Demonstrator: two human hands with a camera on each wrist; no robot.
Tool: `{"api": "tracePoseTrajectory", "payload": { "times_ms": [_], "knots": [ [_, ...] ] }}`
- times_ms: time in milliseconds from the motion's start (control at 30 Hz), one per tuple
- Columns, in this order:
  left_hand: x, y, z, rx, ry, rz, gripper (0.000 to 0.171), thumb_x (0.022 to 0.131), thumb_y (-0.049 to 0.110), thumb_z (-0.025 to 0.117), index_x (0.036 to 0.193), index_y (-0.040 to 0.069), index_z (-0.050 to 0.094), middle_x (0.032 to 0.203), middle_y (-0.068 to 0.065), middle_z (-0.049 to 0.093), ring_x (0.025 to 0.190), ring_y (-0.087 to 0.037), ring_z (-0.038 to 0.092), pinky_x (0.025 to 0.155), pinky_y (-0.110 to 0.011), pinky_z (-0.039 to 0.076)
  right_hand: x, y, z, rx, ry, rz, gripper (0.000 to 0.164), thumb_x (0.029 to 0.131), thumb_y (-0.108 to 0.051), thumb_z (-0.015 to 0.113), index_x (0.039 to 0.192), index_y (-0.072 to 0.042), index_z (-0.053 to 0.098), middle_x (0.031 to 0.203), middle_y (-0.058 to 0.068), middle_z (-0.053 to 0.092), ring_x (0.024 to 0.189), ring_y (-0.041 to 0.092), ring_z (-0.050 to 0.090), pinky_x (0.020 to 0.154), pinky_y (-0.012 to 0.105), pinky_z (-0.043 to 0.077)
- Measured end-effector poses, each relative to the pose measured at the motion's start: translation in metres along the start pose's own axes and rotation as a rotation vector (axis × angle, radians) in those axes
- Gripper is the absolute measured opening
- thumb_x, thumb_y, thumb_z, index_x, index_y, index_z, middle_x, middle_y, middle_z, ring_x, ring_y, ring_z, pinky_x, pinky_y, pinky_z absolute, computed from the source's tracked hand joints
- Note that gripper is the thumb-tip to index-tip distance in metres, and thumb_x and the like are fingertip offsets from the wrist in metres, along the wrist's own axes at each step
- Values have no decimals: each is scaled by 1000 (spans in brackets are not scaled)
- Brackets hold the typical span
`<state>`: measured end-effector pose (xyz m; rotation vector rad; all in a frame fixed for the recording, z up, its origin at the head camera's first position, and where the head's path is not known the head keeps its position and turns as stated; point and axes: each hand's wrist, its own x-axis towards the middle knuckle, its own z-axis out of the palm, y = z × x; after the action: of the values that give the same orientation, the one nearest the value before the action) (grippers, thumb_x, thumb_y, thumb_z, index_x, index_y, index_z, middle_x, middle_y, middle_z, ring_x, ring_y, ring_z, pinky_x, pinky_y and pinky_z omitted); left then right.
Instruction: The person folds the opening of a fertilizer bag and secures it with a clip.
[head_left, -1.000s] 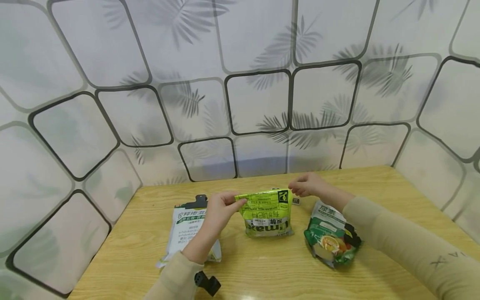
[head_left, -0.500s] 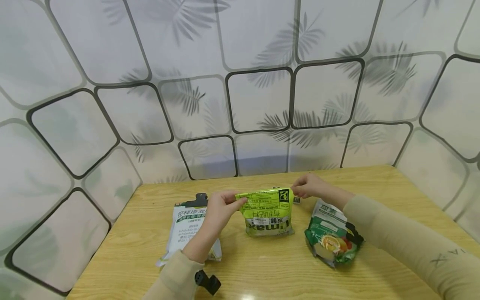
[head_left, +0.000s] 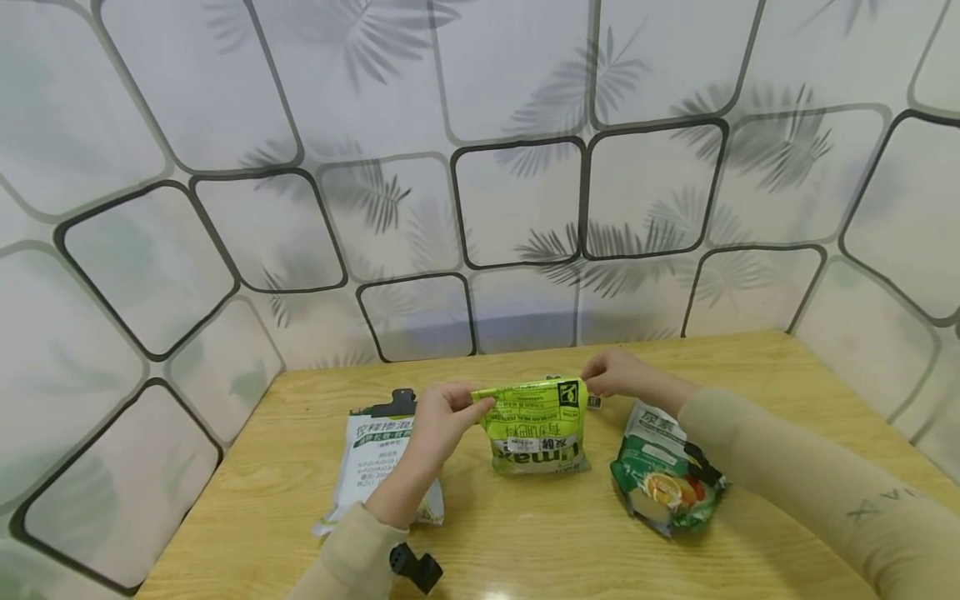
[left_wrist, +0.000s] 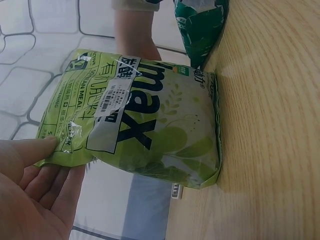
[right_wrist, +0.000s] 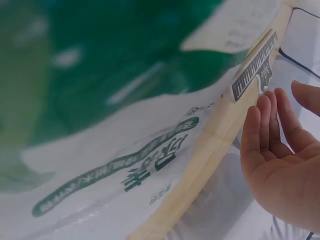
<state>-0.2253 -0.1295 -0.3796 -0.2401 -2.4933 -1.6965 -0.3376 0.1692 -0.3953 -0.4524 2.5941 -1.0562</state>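
Note:
In the head view, a lime-green fertilizer bag [head_left: 536,433] stands mid-table, its printing upside down. My left hand [head_left: 444,421] pinches its upper left corner; in the left wrist view the thumb [left_wrist: 35,149] lies on the front and the fingers behind. My right hand [head_left: 615,373] is at the bag's upper right corner. Seen from the right wrist, that hand [right_wrist: 285,145] has its fingers slightly bent, thumb apart, with nothing visible between them. Near its fingertips lies a small white piece with piano-key stripes [right_wrist: 255,65].
A white bag [head_left: 375,467] with a black clip [head_left: 395,402] lies at the left. To the right sits a green-and-white bag [head_left: 663,479] with a black clip [head_left: 703,468] at its side. Patterned cloth walls [head_left: 517,208] surround the wooden table [head_left: 540,533].
The green bag stays in place with my left hand on its corner. My right hand has shifted only very slightly, and the view has moved a little.

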Motion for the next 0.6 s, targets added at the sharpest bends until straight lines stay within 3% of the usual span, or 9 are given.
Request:
{"api": "tracePoseTrajectory", "payload": {
  "times_ms": [167, 333, 600],
  "knots": [
    [0, -1, 0, -10, -2, -3, 23, 97, 7, 76, 119, 2, 81, 52, 5, 37, 55, -14, 25, 64, -27, 33, 3, -4, 0, -11, 11, -6, 28, 102, -5, 61, 123, 11, 70, 111, 23, 74, 100, 32, 72, 92, 48, 64],
    [0, -1, 0, -11, -6, -4, 23, 98, 7, 75, 120, 1, 80, 52, 5, 37, 55, -14, 25, 64, -27, 33, 6, -6, -2, -22, 5, -14, 27, 104, -6, 59, 123, 10, 70, 114, 24, 73, 106, 37, 72, 96, 50, 62],
    [0, -1, 0, -17, -2, -10, 23, 98, 7, 75, 120, 1, 80, 51, 5, 37, 54, -13, 24, 63, -27, 32, 19, -7, -2, 3, 29, 8, 30, 105, -10, 63, 126, 10, 70, 120, 26, 72, 107, 35, 72, 97, 49, 62]
  ]
}}
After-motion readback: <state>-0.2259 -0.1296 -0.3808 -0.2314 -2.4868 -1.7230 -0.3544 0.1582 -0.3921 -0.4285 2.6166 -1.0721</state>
